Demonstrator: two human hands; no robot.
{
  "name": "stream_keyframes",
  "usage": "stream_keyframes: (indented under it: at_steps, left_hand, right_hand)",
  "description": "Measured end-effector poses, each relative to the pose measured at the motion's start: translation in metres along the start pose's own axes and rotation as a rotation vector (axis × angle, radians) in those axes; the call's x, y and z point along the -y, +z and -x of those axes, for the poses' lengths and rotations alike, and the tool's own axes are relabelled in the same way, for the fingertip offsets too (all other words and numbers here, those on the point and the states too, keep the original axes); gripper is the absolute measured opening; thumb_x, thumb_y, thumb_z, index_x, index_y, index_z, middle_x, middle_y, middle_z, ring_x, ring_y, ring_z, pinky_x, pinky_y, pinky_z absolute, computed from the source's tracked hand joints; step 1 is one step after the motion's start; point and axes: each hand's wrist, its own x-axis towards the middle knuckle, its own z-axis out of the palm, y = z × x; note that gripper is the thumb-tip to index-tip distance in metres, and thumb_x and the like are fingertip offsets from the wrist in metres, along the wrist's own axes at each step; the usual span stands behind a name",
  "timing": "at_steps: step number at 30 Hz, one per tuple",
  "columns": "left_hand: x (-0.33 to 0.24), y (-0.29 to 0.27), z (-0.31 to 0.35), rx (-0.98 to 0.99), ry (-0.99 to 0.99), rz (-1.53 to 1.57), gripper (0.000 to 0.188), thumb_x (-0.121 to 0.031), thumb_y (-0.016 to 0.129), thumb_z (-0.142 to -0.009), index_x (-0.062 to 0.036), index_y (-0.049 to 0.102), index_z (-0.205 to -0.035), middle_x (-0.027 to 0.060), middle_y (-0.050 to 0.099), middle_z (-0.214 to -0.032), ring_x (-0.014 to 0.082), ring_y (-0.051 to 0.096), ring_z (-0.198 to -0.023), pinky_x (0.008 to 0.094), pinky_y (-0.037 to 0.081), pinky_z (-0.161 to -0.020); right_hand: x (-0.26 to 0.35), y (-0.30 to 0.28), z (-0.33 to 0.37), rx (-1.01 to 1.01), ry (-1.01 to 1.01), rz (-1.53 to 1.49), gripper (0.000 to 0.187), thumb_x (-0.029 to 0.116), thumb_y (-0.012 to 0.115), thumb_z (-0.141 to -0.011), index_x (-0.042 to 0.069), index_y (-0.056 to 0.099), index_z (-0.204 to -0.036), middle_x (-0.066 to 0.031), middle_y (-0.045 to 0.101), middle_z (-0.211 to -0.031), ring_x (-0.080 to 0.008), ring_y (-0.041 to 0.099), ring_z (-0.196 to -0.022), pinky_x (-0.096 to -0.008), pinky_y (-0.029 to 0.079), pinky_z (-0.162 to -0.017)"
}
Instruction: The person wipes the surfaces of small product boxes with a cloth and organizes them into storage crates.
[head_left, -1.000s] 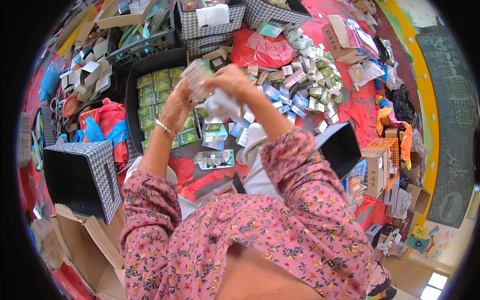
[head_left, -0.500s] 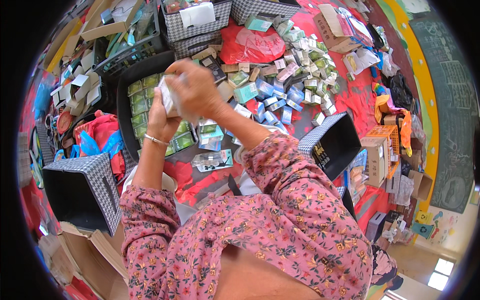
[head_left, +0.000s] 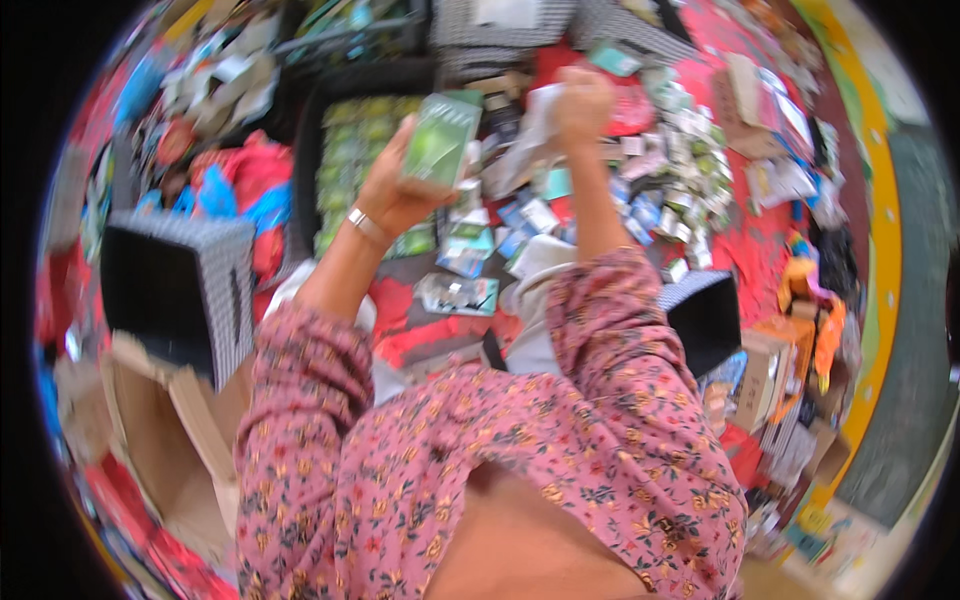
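My left hand [head_left: 392,193] is wrapped round a green carton [head_left: 441,142], held up with its printed green face showing. Off to the right, my right hand [head_left: 584,105] is a closed fist gripping a crumpled white cloth [head_left: 527,143], which hangs down to the left, blurred by motion. Behind my left hand stands a black bin [head_left: 308,135] holding rows of similar green cartons [head_left: 362,128]. Beneath the cloth spreads a heap of small loose boxes in blue, white and green [head_left: 540,214].
A checked fabric bin [head_left: 228,290] lies on its side at left, above an open cardboard box [head_left: 160,420]. Another tipped bin [head_left: 705,318] is at right. Patterned baskets [head_left: 500,38] stand at the back. A clear-and-teal package [head_left: 458,294] lies on the red-covered floor.
My right hand has pulled away from the carton to the right, bringing the white cloth. The carton in my left hand now shows a green face instead of a pale one. The view has shifted.
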Motion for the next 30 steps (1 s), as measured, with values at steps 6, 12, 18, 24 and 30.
stream_keyframes:
  at_steps: [6,12,18,24,30]
  left_hand:
    - [0.002,-0.016,0.002,-0.077,0.111,-0.009,0.048,-0.045,0.032,-0.09,-0.0082,0.046,-0.117,0.0136,0.057,-0.103,0.0282,0.058,-0.088,0.0429,0.049,-0.072]
    - [-0.001,-0.017,-0.003,-0.085,0.146,-0.098,0.035,-0.03,0.034,-0.09,-0.0072,0.045,-0.115,0.0087,0.055,-0.109,0.0239,0.057,-0.095,0.042,0.046,-0.084]
    - [-0.014,0.004,0.012,0.162,0.116,-0.286,0.062,-0.018,0.051,-0.078,-0.0057,0.021,-0.132,0.0123,0.038,-0.128,0.0286,0.043,-0.115,0.0463,0.035,-0.095]
    - [-0.001,0.012,0.001,-0.028,0.298,-0.812,0.099,0.005,0.07,-0.053,-0.0083,0.012,-0.132,0.0105,0.038,-0.121,0.0224,0.043,-0.11,0.0334,0.039,-0.091]
    - [0.0,0.006,-0.008,-0.216,0.411,-0.982,0.092,0.012,0.069,-0.05,-0.0098,0.022,-0.127,0.0071,0.046,-0.114,0.0189,0.047,-0.105,0.0309,0.041,-0.086]
  right_hand:
    - [0.044,-0.007,0.005,-0.005,0.363,-0.821,0.017,0.015,0.055,-0.079,-0.001,0.061,-0.076,-0.0033,0.058,-0.069,-0.0092,0.051,-0.062,-0.0229,0.041,-0.058]
    - [0.118,-0.004,0.058,0.285,0.02,-0.618,0.023,0.023,0.063,-0.072,0.002,0.06,-0.082,-0.0122,0.059,-0.079,-0.025,0.057,-0.072,-0.0317,0.044,-0.068]
    - [0.071,0.017,0.047,0.376,0.334,-0.718,0.026,0.021,0.065,-0.067,-0.002,0.062,-0.079,-0.0148,0.062,-0.074,-0.0205,0.059,-0.067,-0.0309,0.047,-0.064]
    - [0.064,0.024,0.05,0.388,0.471,-0.897,0.02,0.017,0.061,-0.065,-0.001,0.061,-0.075,-0.0115,0.06,-0.071,-0.0168,0.057,-0.067,-0.029,0.046,-0.065]
    - [0.087,-0.014,0.035,0.217,0.32,-0.675,0.022,0.02,0.06,-0.071,0.0,0.059,-0.079,-0.0154,0.06,-0.074,-0.0246,0.06,-0.072,-0.0331,0.046,-0.067]
